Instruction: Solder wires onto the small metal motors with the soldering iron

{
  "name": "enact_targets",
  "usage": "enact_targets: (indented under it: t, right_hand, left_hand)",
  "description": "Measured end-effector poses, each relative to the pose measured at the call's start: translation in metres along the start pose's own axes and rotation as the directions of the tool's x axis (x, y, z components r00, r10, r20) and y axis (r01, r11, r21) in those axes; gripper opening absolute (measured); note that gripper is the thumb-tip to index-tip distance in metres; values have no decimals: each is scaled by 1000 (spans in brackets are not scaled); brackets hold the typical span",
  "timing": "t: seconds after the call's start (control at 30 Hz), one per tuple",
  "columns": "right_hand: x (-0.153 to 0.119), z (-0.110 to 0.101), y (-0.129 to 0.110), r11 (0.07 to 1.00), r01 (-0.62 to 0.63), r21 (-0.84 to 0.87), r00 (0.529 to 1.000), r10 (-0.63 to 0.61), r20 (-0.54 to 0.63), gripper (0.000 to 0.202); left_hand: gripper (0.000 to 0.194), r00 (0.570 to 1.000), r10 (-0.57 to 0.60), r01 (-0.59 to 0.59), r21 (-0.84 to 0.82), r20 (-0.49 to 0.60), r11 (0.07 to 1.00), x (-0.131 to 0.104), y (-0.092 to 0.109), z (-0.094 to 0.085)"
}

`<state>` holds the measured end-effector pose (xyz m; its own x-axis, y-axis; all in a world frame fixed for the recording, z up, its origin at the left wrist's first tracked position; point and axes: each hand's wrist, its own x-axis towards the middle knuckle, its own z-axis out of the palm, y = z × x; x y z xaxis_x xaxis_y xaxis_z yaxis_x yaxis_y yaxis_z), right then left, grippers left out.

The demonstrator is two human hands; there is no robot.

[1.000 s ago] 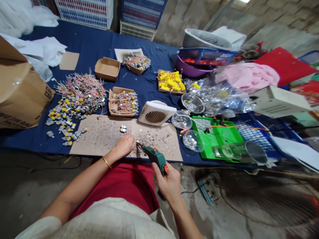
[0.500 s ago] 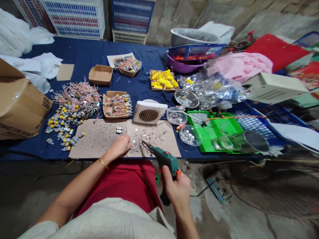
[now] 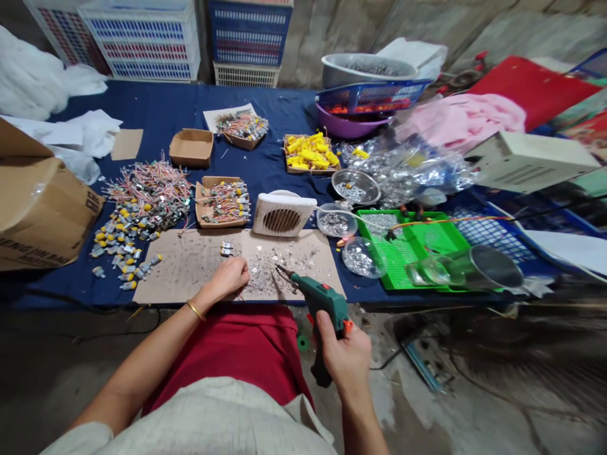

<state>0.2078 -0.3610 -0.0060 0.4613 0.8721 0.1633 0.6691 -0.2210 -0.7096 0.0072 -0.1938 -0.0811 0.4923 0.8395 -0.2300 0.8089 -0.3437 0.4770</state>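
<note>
My right hand (image 3: pixel 345 354) is wrapped round the grip of a green and black soldering gun (image 3: pixel 326 302). Its thin tip points up and left over the cardboard sheet (image 3: pixel 190 278). At the sheet's near edge rests my left hand (image 3: pixel 231 277), fingers curled in; whatever they pinch is hidden. Just beyond that hand lie small motors (image 3: pixel 226 248) in a short row. Tiny metal bits are scattered around the gun's tip. Further left is a heap of wired motors (image 3: pixel 147 193), with loose yellow-ended motors (image 3: pixel 118 240) in front of it.
Behind the sheet stand a white vent fan (image 3: pixel 284 215) and a cardboard tray of wired motors (image 3: pixel 222 202). Bowls of metal parts (image 3: pixel 364 257) and a green tray (image 3: pixel 393 272) sit right. A large carton (image 3: pixel 42 208) flanks the left; a cable hangs below the gun.
My right hand and the soldering gun have shifted slightly right, the tip drawing away from my left hand. My left hand stays nearly in place, still curled.
</note>
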Motion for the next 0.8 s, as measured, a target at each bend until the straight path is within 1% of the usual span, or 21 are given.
enact_targets:
  t: [0.37, 0.47, 0.6, 0.7, 0.8]
  right_hand:
    - [2, 1, -7, 999, -35, -4, 999, 35, 1, 50]
    - [2, 1, -7, 998, -62, 8, 998, 62, -1, 50]
    - [2, 2, -3, 996, -88, 14, 996, 88, -5, 51]
    - [5, 2, 0, 995, -104, 7, 994, 105, -18, 52]
    - [8, 1, -1, 990, -140, 21, 990, 141, -7, 53]
  left_hand:
    - [17, 1000, 11, -12, -107, -7, 994, 0, -7, -2]
    - [17, 1000, 20, -20, -130, -4, 991, 0, -10, -1]
    - [19, 999, 18, -22, -128, -30, 992, -5, -13, 0]
    - [22, 993, 61, -75, -129, -104, 989, -11, -20, -2]
    - [31, 963, 88, -113, -84, -256, 990, -11, -34, -12]
